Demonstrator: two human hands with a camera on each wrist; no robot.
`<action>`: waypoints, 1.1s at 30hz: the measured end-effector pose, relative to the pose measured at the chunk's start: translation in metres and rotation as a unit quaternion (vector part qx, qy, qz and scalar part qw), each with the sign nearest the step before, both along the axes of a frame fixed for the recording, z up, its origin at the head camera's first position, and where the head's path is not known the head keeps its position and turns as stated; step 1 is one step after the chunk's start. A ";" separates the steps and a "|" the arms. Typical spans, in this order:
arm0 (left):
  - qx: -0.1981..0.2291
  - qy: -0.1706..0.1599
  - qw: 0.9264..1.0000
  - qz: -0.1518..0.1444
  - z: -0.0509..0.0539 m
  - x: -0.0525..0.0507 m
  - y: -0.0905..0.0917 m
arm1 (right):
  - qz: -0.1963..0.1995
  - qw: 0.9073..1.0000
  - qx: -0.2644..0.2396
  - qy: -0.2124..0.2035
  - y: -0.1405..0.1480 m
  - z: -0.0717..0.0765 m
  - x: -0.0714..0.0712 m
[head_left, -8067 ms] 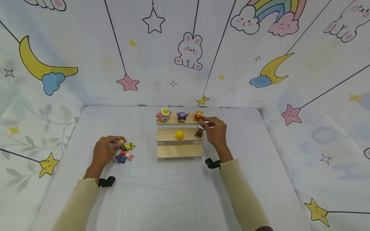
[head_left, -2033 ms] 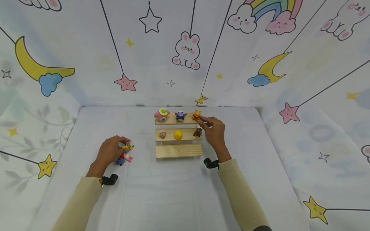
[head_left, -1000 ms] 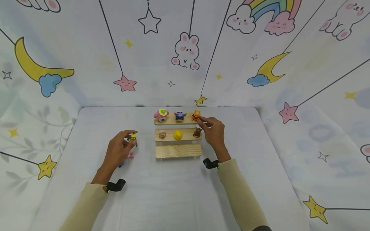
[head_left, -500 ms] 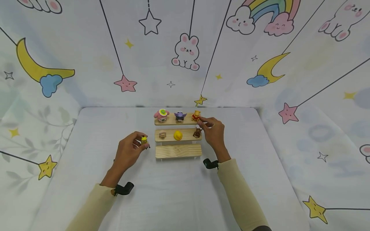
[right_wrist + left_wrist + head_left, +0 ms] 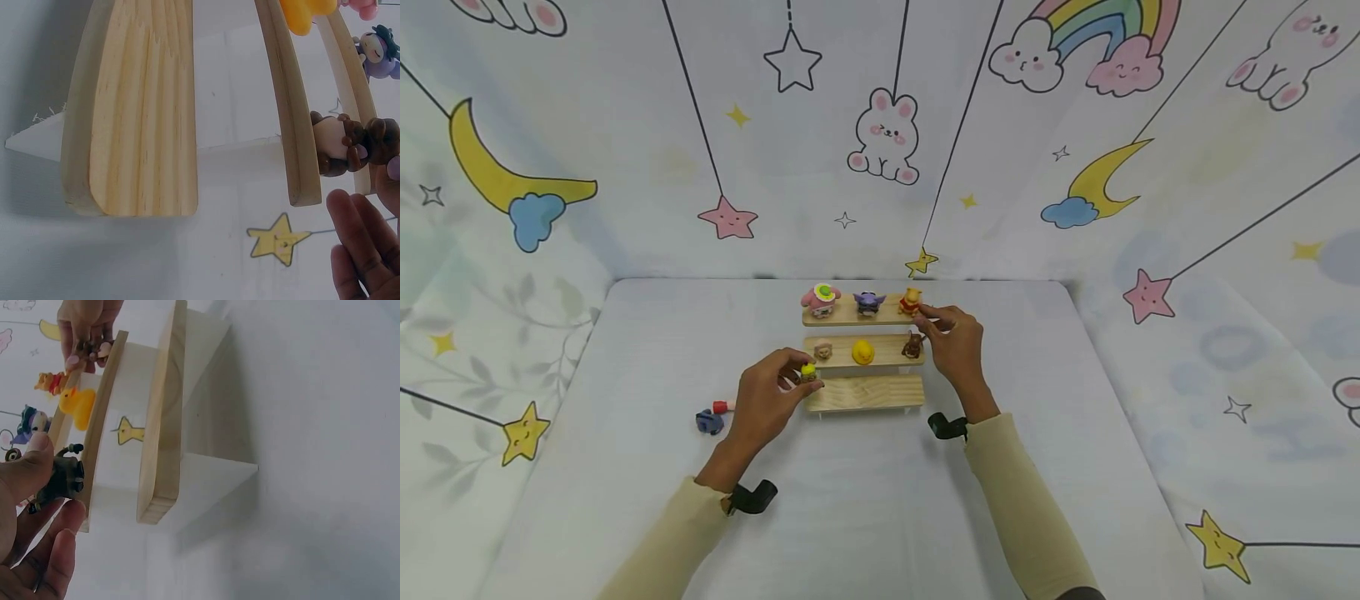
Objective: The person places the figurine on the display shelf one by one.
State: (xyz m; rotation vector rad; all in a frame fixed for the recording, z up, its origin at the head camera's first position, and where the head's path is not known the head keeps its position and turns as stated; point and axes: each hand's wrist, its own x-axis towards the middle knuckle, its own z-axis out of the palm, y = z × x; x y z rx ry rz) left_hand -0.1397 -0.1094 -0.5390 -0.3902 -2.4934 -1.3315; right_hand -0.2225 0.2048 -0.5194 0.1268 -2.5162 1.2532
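Note:
My left hand (image 5: 767, 404) pinches a small yellow Minion figurine (image 5: 808, 372) at the left end of a three-step wooden shelf stand (image 5: 865, 392). In the left wrist view, the Minion's dark lower body (image 5: 65, 478) shows between thumb and fingers. At the stand's right side, my right hand (image 5: 958, 346) grips the end of the top step with thumb and forefinger, close to a Winnie-the-Pooh figurine (image 5: 910, 301). Below that hand sits a brown figurine (image 5: 337, 144) on the middle step. Its forefinger is hidden in the right wrist view.
A pink figurine (image 5: 822, 301) and a purple one (image 5: 869, 303) share the top step. On the middle step are a yellow duck (image 5: 862, 352) and a small beige figurine (image 5: 823, 351). A blue figurine (image 5: 709, 422) and a red-and-pink one (image 5: 722, 407), partly hidden, lie on the white table.
The beige figurine has gone from the table onto the middle step. My left hand has then lifted the Minion and carried it rightward to the stand. The right hand stays put.

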 end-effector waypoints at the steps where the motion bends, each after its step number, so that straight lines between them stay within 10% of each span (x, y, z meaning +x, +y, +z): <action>1: -0.001 0.002 1.000 0.000 -0.001 0.000 0.002 | 0.000 1.000 0.000 -0.001 0.000 0.000 0.000; 33: -0.023 -0.001 1.000 0.015 -0.031 0.005 0.021 | 0.003 1.000 -0.016 -0.003 0.000 -0.001 0.001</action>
